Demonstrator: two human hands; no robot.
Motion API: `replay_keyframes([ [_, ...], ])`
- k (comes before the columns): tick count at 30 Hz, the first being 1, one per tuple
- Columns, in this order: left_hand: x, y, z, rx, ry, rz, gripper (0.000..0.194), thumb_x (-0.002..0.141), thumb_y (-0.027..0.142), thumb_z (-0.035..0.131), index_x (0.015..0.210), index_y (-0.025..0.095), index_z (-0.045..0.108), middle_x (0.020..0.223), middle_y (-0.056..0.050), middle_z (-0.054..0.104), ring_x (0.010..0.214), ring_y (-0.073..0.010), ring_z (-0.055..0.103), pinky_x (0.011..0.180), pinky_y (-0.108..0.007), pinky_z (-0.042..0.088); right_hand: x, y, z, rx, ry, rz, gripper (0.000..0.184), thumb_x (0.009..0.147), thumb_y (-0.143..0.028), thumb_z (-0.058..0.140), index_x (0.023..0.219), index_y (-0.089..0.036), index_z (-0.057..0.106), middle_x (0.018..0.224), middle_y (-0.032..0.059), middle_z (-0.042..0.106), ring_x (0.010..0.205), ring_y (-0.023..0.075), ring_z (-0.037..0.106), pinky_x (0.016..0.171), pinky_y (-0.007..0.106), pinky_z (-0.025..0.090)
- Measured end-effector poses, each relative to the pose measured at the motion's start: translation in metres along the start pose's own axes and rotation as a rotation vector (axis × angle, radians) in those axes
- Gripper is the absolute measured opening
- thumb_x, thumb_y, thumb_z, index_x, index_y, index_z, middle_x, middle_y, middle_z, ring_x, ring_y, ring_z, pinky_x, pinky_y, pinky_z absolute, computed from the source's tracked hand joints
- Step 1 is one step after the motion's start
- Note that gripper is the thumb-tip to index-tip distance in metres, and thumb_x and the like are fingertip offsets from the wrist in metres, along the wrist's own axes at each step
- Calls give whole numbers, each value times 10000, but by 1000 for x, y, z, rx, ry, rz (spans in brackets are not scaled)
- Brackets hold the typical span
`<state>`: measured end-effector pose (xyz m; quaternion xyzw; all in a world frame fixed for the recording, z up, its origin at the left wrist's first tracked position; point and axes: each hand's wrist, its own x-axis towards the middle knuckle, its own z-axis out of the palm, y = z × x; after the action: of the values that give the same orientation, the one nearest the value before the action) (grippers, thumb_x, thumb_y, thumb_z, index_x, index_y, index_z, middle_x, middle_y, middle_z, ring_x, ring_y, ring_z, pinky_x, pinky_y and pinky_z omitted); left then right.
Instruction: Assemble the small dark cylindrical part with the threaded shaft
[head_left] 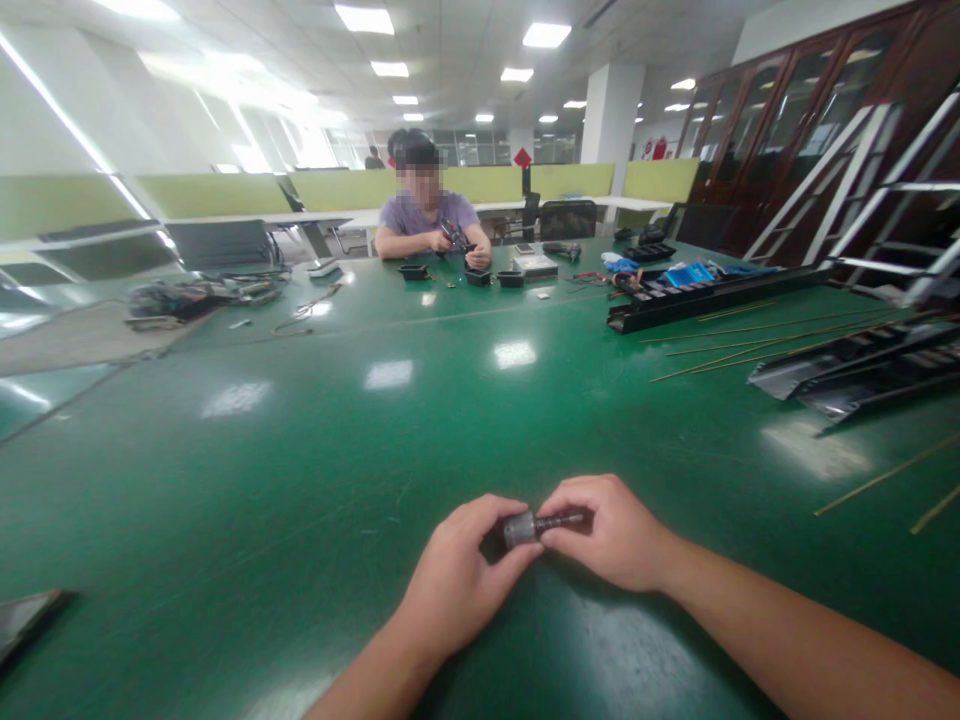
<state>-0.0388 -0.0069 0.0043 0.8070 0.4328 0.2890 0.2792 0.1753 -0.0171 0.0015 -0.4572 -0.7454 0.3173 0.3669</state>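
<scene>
Between my two hands is a small grey metal cylinder with a thin, ridged shaft (521,528) sticking out to the right; it looks like a small motor. My left hand (463,570) grips the cylinder between thumb and fingers. At the shaft end, my right hand (607,530) curls its thumb and fingers around the ridged shaft, close to the cylinder's face. The part lies roughly level, just above the green tabletop (285,480). Its far shaft tip shows inside the curl of my right hand.
Across the table a person (427,205) holds a dark device, with small black boxes (478,278) in front. Long black metal channels (720,297) and thin rods (750,350) lie at right. A cable bundle (202,295) lies far left, a dark flat piece (30,615) near left.
</scene>
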Motion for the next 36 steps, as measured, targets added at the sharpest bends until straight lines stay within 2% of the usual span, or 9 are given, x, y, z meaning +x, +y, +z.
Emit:
replay_keyframes([
  [17, -2, 0, 2, -9, 53, 48, 235, 809, 279, 749, 1028, 242, 672, 968, -16, 713, 879, -200, 667, 795, -309, 518, -1, -2, 0, 11, 3, 28, 122, 729, -135, 722, 838, -189, 735, 757, -2, 700, 679, 143, 617, 621, 237, 437],
  [26, -4, -7, 3, 39, 70, 71, 271, 807, 314, 755, 1056, 250, 668, 1003, -30, 717, 917, -217, 670, 833, -345, 526, -2, 0, 1, -5, 3, 46, 95, 739, -148, 720, 821, -195, 726, 745, -4, 696, 676, 147, 615, 613, 240, 428],
  [36, -3, -4, 2, 47, 82, 79, 272, 791, 300, 766, 1040, 244, 673, 993, -30, 722, 908, -221, 672, 826, -350, 530, -3, -3, -1, -26, 3, 24, 69, 748, -158, 718, 807, -194, 717, 732, -8, 688, 667, 142, 607, 611, 239, 420],
])
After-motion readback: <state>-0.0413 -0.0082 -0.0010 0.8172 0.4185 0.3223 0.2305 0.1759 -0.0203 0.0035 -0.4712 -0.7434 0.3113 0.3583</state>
